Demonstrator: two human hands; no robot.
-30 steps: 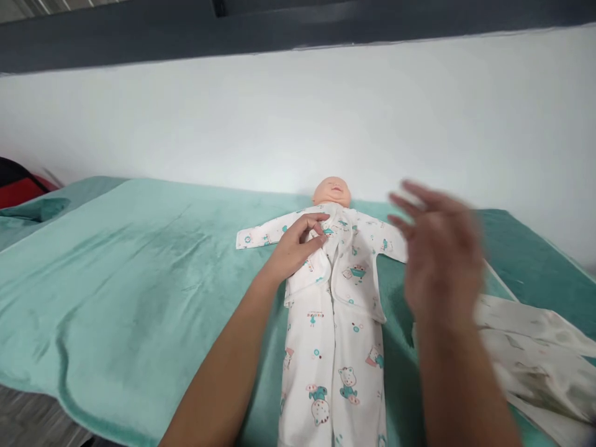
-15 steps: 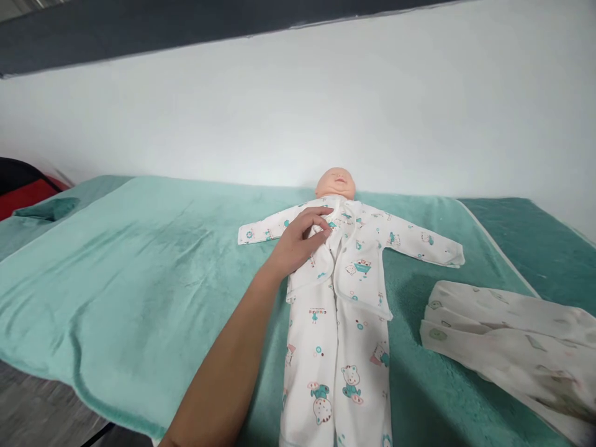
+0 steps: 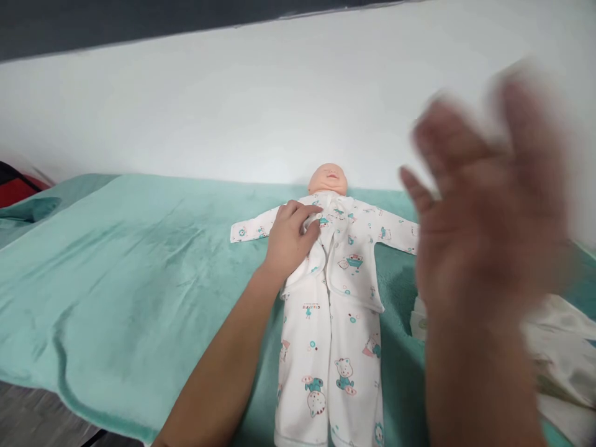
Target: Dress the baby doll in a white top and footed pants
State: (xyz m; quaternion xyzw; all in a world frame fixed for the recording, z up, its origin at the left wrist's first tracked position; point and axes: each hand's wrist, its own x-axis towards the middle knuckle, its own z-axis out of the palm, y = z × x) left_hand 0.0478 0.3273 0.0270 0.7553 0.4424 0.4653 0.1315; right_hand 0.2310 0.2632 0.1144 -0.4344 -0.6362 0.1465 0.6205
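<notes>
Doll lay face-up on a green blanket, the left hand half-curled on its jacket, any grip unclear, while the blurred right hand, spread wide and visibly holding nothing, was raised right of the doll.

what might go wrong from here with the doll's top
The left hand is on one side of the top and might tug it askew. Lower down, the top parts at the front and may spread wider. The raised right hand might brush the white cloth if lowered.
</notes>
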